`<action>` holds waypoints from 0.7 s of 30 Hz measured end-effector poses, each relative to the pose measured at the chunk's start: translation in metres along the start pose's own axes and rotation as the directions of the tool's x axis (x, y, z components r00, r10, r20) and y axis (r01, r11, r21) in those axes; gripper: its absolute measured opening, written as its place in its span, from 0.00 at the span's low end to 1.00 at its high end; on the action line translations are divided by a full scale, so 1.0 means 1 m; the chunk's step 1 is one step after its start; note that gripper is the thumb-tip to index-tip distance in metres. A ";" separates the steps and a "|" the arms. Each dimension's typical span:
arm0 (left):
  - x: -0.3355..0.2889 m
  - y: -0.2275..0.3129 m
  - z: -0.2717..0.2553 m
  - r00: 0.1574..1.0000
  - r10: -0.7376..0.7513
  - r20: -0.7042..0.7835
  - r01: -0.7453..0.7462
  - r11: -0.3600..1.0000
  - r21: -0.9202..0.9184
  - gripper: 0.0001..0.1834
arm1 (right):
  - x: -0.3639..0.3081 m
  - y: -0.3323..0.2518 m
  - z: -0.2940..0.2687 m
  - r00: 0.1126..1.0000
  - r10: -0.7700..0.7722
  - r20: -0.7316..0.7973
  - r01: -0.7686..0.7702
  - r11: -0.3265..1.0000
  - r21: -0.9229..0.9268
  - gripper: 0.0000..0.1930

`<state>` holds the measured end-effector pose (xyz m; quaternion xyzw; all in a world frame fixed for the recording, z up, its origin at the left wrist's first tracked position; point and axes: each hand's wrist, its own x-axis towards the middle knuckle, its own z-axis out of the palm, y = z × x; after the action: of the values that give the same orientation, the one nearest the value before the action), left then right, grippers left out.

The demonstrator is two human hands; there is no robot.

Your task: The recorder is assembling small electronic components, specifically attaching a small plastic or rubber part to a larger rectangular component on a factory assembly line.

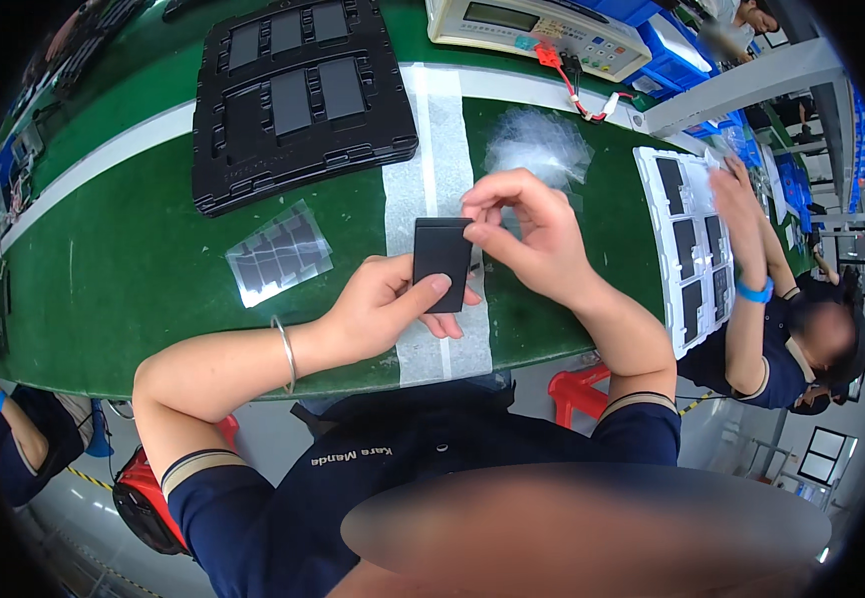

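Block (439,254), black, clamped in left fingers (434,286), right fingers (493,240) pinching its upper corner

A green workbench (153,269), test meter (542,36) and parts tray (303,161) show a factory workshop.

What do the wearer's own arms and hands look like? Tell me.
The left hand and the right hand are bare, without gloves. A thin silver-coloured bangle circles the left forearm. The short navy fabric sleeves end in beige-striped cuffs.
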<state>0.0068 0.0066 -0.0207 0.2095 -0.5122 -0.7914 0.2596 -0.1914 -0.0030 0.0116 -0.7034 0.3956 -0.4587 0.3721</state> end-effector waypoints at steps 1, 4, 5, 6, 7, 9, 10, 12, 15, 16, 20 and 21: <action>0.001 0.000 -0.001 1.000 0.020 -0.014 -0.021 1.000 -0.012 0.16 | -0.002 0.002 0.002 1.000 -0.011 -0.001 0.011 1.000 0.000 0.12; 0.001 0.000 -0.002 1.000 0.014 -0.024 -0.015 1.000 -0.013 0.16 | -0.011 0.005 0.007 1.000 0.021 -0.007 -0.021 1.000 0.017 0.13; 0.001 -0.001 -0.002 1.000 0.010 -0.017 -0.010 1.000 -0.016 0.16 | -0.012 0.007 0.008 1.000 -0.006 -0.018 0.006 1.000 0.019 0.13; 0.001 -0.001 -0.002 1.000 0.006 -0.009 -0.006 1.000 -0.019 0.16 | -0.013 0.010 0.010 0.999 -0.032 -0.029 0.033 0.999 0.021 0.13; 0.001 -0.001 -0.002 1.000 0.001 -0.001 -0.001 1.000 -0.023 0.16 | -0.015 0.013 0.011 0.997 -0.058 -0.041 0.059 0.998 0.023 0.12; 0.001 0.001 -0.002 0.999 -0.035 -0.005 0.035 0.999 -0.024 0.16 | -0.016 0.017 0.013 0.997 -0.046 -0.056 0.047 0.999 0.012 0.14; 0.001 0.002 -0.003 0.999 -0.053 -0.005 0.053 0.998 -0.024 0.16 | -0.017 0.018 0.014 0.997 -0.040 -0.065 0.041 0.999 0.007 0.15; 0.004 0.003 -0.004 0.999 -0.034 -0.011 0.034 0.999 -0.019 0.16 | -0.016 0.015 0.018 0.997 -0.025 -0.077 0.031 0.997 0.076 0.18; 0.005 0.001 -0.003 1.000 -0.019 -0.020 0.018 0.999 -0.033 0.15 | -0.016 0.013 0.019 0.998 0.006 -0.057 0.001 0.994 0.111 0.22; 0.004 0.000 -0.003 0.999 -0.020 -0.027 0.019 0.999 -0.042 0.15 | -0.016 0.014 0.020 0.999 0.020 -0.043 -0.015 0.993 0.116 0.23; 0.005 0.001 -0.004 0.999 -0.029 -0.031 0.027 0.998 -0.049 0.15 | -0.016 0.015 0.022 0.997 0.068 -0.042 -0.058 0.976 0.210 0.23; 0.005 0.001 -0.003 0.999 -0.031 -0.031 0.029 0.999 -0.046 0.14 | -0.017 0.014 0.022 0.997 0.071 -0.038 -0.062 0.979 0.192 0.23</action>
<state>0.0053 0.0011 -0.0217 0.2237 -0.4868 -0.8032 0.2603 -0.1785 0.0097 -0.0130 -0.6404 0.3815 -0.4974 0.4438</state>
